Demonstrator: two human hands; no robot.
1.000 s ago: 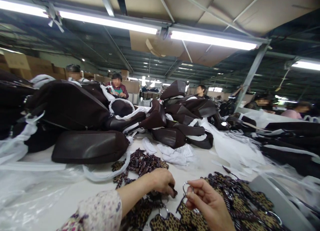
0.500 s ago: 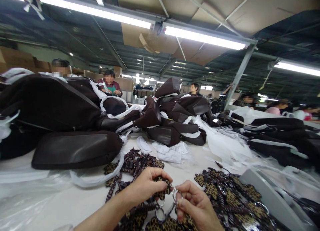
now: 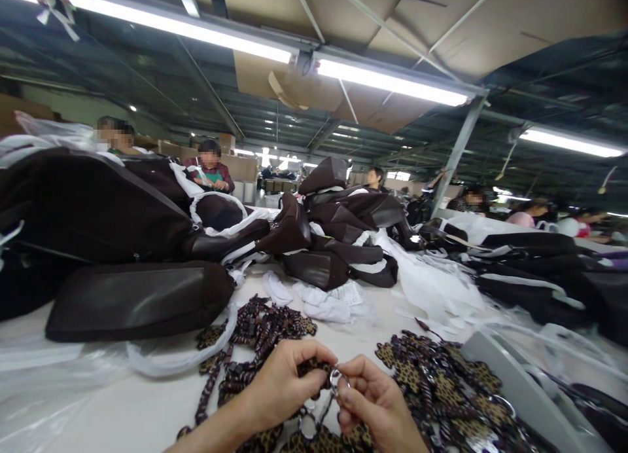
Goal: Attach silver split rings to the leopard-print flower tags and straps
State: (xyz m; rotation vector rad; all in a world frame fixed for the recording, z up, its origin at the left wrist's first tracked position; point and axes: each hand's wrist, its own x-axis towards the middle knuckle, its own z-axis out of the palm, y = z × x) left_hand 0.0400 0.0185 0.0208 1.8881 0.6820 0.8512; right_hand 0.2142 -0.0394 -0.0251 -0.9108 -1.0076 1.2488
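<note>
My left hand (image 3: pixel 287 382) is closed on a leopard-print charm, most of it covered by the fingers. My right hand (image 3: pixel 375 397) pinches a silver metal ring (image 3: pixel 335 378) right beside the left fingertips. The two hands nearly meet at the ring; whether ring and charm are joined I cannot tell. Below them hangs or lies another metal ring (image 3: pixel 308 427) among more leopard-print charms. A heap of dark beaded strands (image 3: pixel 265 325) lies behind my left hand. To the right of my right hand is a pile of leopard-print charms with dark strands (image 3: pixel 436 381).
Dark brown bags (image 3: pixel 142 299) with white wrapping are heaped across the back of the table. A grey bin (image 3: pixel 530 400) stands at the right. Clear plastic (image 3: pixel 44 400) lies at left. Several people sit beyond the bags, one in a green apron (image 3: pixel 213 177).
The left fingers have closed further over the charm, and the ring sits nearer to them. The whole view has shifted slightly.
</note>
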